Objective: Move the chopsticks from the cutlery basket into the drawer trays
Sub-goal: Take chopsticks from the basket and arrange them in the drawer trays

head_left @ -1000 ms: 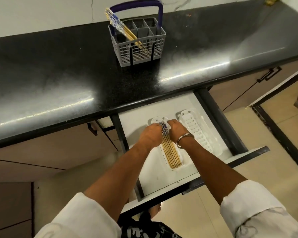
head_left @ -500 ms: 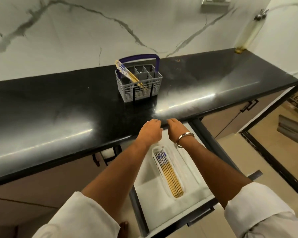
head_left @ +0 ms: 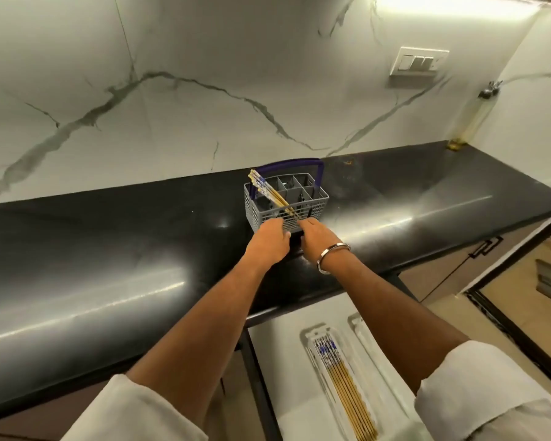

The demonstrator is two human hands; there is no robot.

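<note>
A grey cutlery basket (head_left: 312,202) with a purple handle stands on the black counter. Several wooden chopsticks with blue-patterned tops (head_left: 268,190) lean to the left in its front left compartment. My left hand (head_left: 269,240) and my right hand (head_left: 315,241) hover side by side just in front of the basket, fingers loosely curled, holding nothing. Below, the open drawer (head_left: 274,351) holds a white tray (head_left: 312,335) with several chopsticks (head_left: 347,386) lying in it. A second white tray (head_left: 358,326) to its right is partly hidden by my right arm.
The black counter (head_left: 109,265) runs wide on both sides of the basket, backed by a white marbled wall. A switch plate (head_left: 419,63) sits on the wall at upper right. Cabinet doors (head_left: 458,268) lie under the counter on the right.
Both hands left the chopsticks in the drawer tray and rose over the counter edge to the basket's front. My view tilted up toward the wall.
</note>
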